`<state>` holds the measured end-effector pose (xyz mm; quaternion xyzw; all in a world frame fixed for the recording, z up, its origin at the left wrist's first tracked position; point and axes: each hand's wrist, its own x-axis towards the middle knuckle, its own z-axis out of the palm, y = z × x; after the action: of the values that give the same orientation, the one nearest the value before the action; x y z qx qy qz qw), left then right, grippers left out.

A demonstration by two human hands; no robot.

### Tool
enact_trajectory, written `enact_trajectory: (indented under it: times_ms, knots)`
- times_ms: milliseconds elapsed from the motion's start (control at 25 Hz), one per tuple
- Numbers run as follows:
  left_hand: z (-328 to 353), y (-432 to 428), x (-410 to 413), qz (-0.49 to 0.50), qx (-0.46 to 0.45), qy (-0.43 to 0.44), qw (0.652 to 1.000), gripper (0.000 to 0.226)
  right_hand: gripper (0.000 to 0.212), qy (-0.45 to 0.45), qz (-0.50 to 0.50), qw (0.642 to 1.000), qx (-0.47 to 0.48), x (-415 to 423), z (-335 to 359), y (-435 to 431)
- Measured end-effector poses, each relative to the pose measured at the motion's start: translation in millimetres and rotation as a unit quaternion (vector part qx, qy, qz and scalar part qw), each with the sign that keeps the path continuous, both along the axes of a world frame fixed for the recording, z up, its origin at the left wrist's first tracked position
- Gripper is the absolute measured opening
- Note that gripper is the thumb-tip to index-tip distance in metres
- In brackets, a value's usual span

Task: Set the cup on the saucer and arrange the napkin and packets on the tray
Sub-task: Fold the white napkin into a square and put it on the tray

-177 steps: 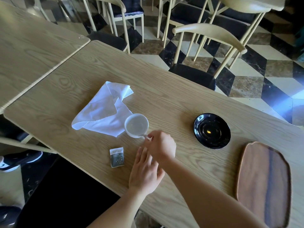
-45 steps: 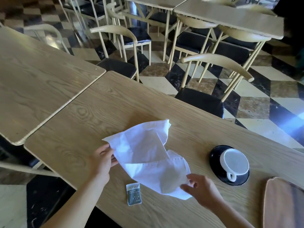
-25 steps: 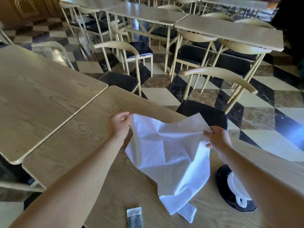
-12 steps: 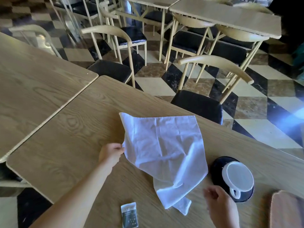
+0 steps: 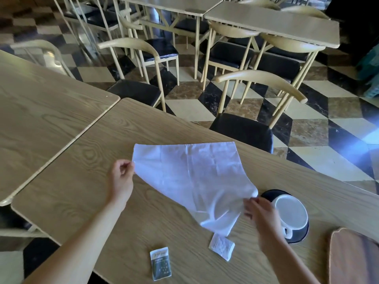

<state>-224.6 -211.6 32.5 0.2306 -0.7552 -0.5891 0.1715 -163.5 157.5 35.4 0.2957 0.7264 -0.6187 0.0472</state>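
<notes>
Pinching napkin (image 5: 194, 177), left hand (image 5: 121, 179); tray (image 5: 354, 257) cropped.

The napkin (image 5: 194, 181) is plain white, the cup (image 5: 291, 212) white, the saucer (image 5: 270, 194) glossy black. The green packet (image 5: 160, 265) is dark, with a white top band (pale dots lower down); the white packet (image 5: 221, 245) bears grey print. The tray (image 5: 352, 257) is reddish-brown wood with a darker streak, the worktop (image 5: 82, 181) pale oak grain.

Single wide-angle head-worn view, forward and down, close above the wooden table (image 5: 71, 191)
</notes>
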Motion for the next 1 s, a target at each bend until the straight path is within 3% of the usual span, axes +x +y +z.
enact_trajectory:
  times_ms: [120,200,280,360,400,480,600,680,760,840,920,1000]
  knots:
    - [15.5,-13.9,-7.7,0.061,-0.071,0.042,0.995,0.003,0.014,0.082,-0.037,0.973,-0.214,-24.1,26.6,14.5]
    - [12.5,-18.3,-14.1,0.071,0.0,-0.038,0.997,0.008,0.009,0.06,-0.01,0.962,-0.268,-35.6,27.0,15.3]
    - [4.3,-20.2,-9.4,0.028,0.126,-0.151,0.98,0.019,0.02,0.005,0.024,0.969,-0.247,-37.9,15.8,8.7]
    - [-10.0,-22.5,8.8,0.007,0.173,-0.226,0.959,0.023,0.039,-0.012,0.045,0.973,-0.228,-29.3,-0.3,6.1]
    - [-16.9,-22.8,21.3,0.014,0.173,-0.249,0.953,0.038,0.043,-0.011,0.062,0.977,-0.204,-24.1,-7.8,6.5]
    - [-33.1,-26.0,46.8,0.016,0.121,-0.296,0.947,0.065,0.023,-0.023,0.091,0.99,-0.106,-12.8,-17.4,5.7]
    - [-44.9,-24.9,71.4,-0.04,0.003,-0.346,0.937,0.047,0.023,-0.07,0.145,0.987,0.002,-2.6,-26.2,-4.4]
    - [-41.4,-17.3,78.4,-0.109,-0.01,-0.348,0.931,0.024,0.017,-0.08,0.144,0.986,-0.009,-4.8,-23.8,-12.6]
    - [-37.5,-9.1,79.7,-0.137,-0.038,-0.324,0.935,0.025,0.007,-0.082,0.122,0.989,-0.029,-11.1,-19.9,-18.0]
    - [-27.0,-4.2,80.1,-0.103,-0.053,-0.274,0.955,0.022,0.012,-0.062,0.085,0.993,-0.059,-17.4,-14.6,-19.2]
    - [-16.3,-2.8,80.5,-0.073,-0.004,-0.205,0.976,0.014,0.013,-0.031,0.044,0.989,-0.136,-20.9,-5.6,-16.8]
    - [-8.6,-0.9,83.3,-0.066,0.026,-0.167,0.983,0.012,0.018,-0.022,0.017,0.959,-0.283,-17.1,4.9,-11.2]
